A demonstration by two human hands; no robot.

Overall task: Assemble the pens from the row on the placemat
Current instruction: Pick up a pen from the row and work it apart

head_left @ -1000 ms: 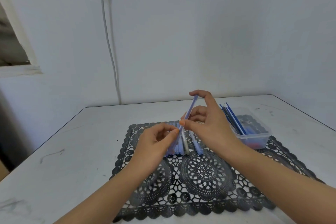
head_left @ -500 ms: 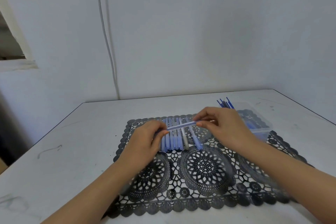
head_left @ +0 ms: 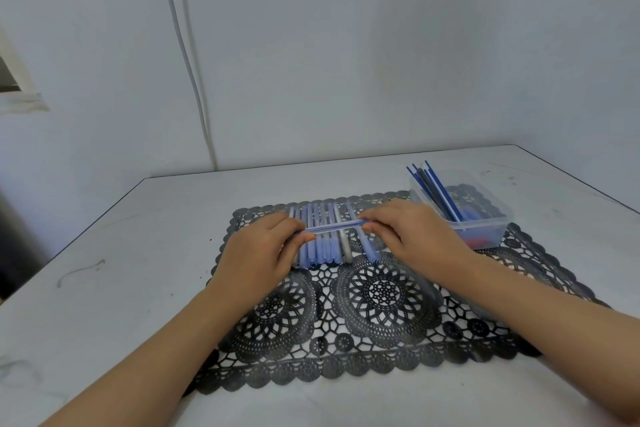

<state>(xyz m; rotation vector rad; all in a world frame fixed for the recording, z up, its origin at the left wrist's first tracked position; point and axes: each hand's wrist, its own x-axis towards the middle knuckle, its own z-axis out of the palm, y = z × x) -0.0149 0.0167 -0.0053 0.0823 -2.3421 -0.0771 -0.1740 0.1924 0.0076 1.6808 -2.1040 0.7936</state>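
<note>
We find the task's piece in hand just above the middle of the frame: a slim blue held pen (head_left: 334,226) lies nearly level, its right end slightly higher, crossing over the row of pens (head_left: 320,250) on the black lace placemat (head_left: 381,340). The left grip (head_left: 263,253) is closed on its left end, thumb and fingertips pinching it. The right grip (head_left: 412,239) is closed on the right end in the same way. We cannot tell whether the held pen touches the row beneath or hangs just over it.

We judge the step to be pressing the two ends together so the parts seat. To do it well, we would push straight along the pen's own line, both grips opposing each other, with no bending across the middle, since a thin barrel will flex. We would lift it a little off the row first, so that a slip does not scatter the neat line of pens below. A light twist may help the parts seat, and we would check the joint before setting the pen down.

At the right of the frame a clear tub (head_left: 485,218) sits on the placemat's far corner, with dark blue refills (head_left: 434,191) leaning out of it. The placemat lies on a pale table (head_left: 121,270).
</note>
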